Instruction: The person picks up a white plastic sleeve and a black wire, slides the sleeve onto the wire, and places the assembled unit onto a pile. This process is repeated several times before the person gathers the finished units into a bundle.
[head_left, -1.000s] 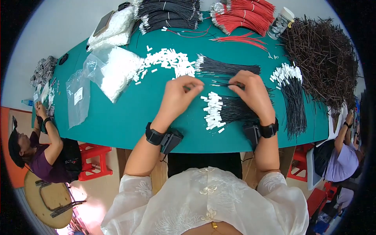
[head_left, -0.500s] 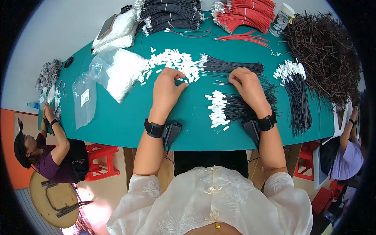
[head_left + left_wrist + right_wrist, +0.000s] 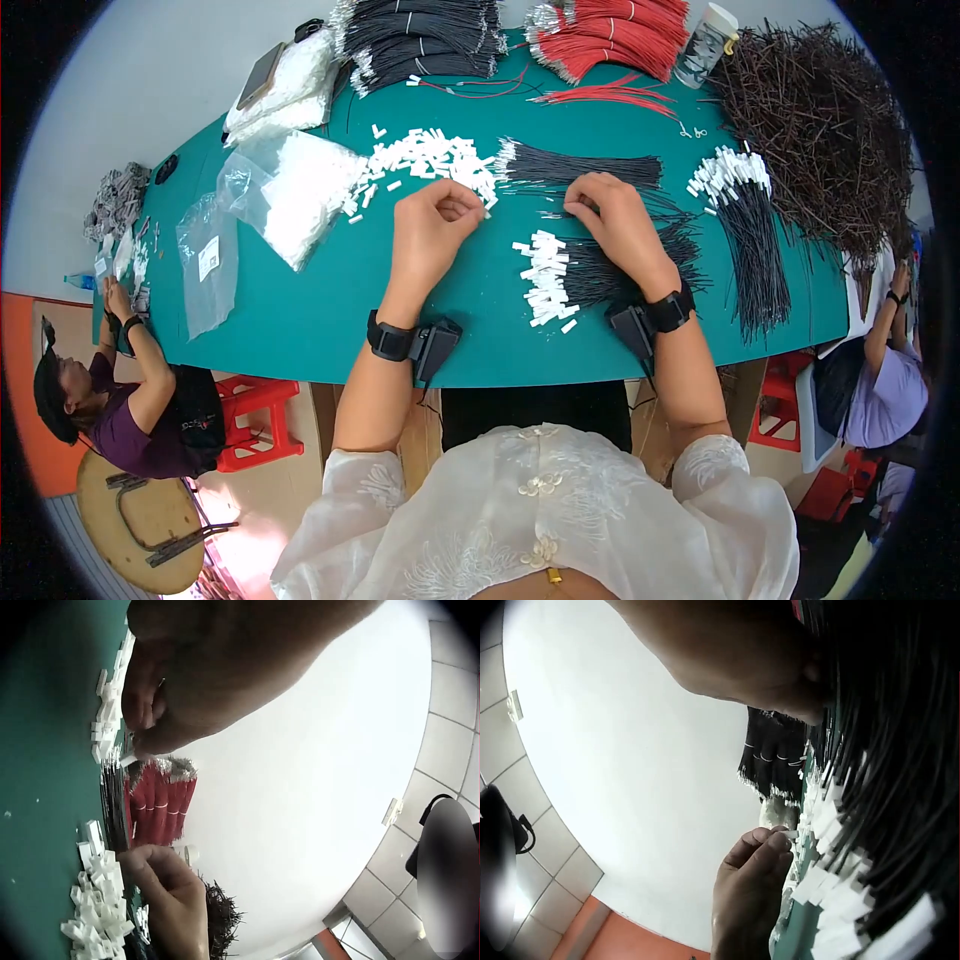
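My left hand point(image 3: 428, 235) pinches a small white connector housing point(image 3: 792, 835) between thumb and forefinger, at the near edge of a scattered pile of white housings point(image 3: 425, 153). To its right, my right hand point(image 3: 618, 228) has thumb and fingers curled together on thin black wires, whose bare tips point(image 3: 549, 214) show just left of the fingertips. Below that hand lies a bunch of black wires point(image 3: 600, 270) with white housings point(image 3: 546, 278) on their left ends. Another bundle of black wires point(image 3: 585, 170), with bare silvery ends, lies just beyond the right hand.
A plastic bag of white housings point(image 3: 305, 195) lies left, beside an empty bag point(image 3: 207, 262). Black wire bundles point(image 3: 420, 38) and red wire bundles point(image 3: 610, 38) are stacked at the back. Housed black wires point(image 3: 752, 250), a cup point(image 3: 706, 45) and a dark tangled heap point(image 3: 815, 130) are right.
My left hand went left from near the right hand to the housing pile, then came back slightly right with a white housing. The right hand stayed over the black wires, its fingers drawing closer together.
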Available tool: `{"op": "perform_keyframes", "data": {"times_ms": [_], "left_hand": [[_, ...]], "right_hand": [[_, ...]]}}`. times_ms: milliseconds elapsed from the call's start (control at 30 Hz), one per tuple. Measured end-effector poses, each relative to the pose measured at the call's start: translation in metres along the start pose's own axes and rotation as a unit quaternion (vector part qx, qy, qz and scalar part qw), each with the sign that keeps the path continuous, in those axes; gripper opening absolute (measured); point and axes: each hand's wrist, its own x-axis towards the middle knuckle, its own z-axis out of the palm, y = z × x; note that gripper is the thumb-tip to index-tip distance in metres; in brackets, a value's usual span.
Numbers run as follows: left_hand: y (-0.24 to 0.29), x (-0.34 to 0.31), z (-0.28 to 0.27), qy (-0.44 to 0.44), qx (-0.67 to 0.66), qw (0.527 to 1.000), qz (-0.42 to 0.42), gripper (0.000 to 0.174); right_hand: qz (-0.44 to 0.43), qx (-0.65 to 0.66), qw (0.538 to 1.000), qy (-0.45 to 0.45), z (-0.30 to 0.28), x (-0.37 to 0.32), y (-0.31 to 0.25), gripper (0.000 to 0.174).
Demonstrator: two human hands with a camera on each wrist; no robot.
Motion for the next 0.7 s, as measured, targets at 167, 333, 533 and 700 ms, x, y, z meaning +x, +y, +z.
{"op": "perform_keyframes", "data": {"times_ms": [167,333,533,700], "left_hand": [[0.009,-0.005,0.012,-0.037,-0.181,0.981,-0.052,0.016],[0.015,-0.009,0.013,-0.088,-0.256,0.959,-0.081,0.019],[0.017,-0.009,0.013,-0.077,-0.302,0.946,-0.090,0.019],[0.015,-0.008,0.013,-0.079,-0.317,0.941,-0.091,0.018]], "right_hand": [[0.108,0.189,0.975,-0.038,-0.006,0.001,-0.022,0.006],[0.080,0.197,0.977,0.015,-0.006,-0.001,-0.037,0.008],[0.034,0.160,0.984,0.070,-0.009,-0.003,-0.044,0.007],[0.015,0.147,0.986,0.079,-0.008,-0.003,-0.042,0.007]]}}
